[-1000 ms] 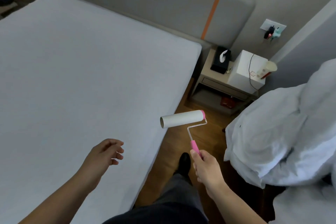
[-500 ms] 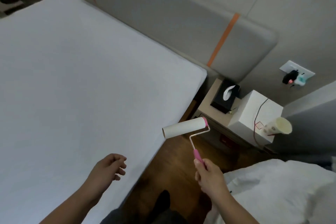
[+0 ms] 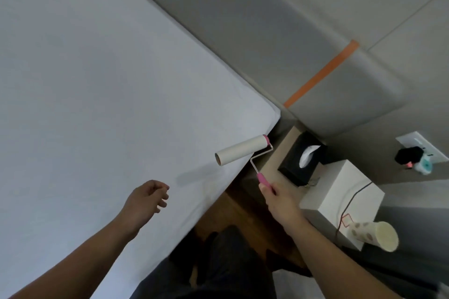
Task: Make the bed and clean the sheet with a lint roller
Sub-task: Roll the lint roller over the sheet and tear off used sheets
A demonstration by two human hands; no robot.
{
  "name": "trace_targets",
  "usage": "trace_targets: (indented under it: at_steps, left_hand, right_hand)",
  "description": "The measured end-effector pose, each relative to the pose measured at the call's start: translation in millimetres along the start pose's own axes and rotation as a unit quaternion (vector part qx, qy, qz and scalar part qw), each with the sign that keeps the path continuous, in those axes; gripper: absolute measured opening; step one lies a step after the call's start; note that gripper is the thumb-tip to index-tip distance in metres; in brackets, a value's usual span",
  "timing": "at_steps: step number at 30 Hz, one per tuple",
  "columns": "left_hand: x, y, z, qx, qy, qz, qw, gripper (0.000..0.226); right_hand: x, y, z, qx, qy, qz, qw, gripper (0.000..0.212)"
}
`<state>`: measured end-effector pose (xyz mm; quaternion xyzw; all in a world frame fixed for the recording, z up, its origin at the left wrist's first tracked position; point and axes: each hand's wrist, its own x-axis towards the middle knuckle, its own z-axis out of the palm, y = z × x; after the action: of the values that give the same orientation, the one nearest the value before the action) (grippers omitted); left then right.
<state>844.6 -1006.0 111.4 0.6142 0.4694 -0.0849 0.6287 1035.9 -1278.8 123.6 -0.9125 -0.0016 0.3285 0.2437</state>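
Right hand [image 3: 279, 199] grips the pink handle of the lint roller [image 3: 243, 150] with curled fingers. Its white roll lies nearly level above the hand, the open end pointing left over the edge of the sheet [image 3: 109, 94], the pink cap to the right. Left hand [image 3: 145, 199] hovers above the sheet, left of the roller, fingers loosely curled, holding nothing.

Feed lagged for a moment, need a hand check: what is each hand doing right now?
Left hand: loosely curled, holding nothing, above the sheet.
Right hand: gripping the pink handle of the lint roller, roller off the sheet.
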Motion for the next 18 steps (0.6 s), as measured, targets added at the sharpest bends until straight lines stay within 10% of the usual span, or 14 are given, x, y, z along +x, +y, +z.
trace_targets:
  at_steps: [18]
  left_hand:
    - [209.6,75.4,124.2,-0.039,0.076,-0.122,0.989,0.014]
  right_hand:
    - [330.9,-43.8,-50.5,-0.149,-0.047,-0.086,0.984,0.037]
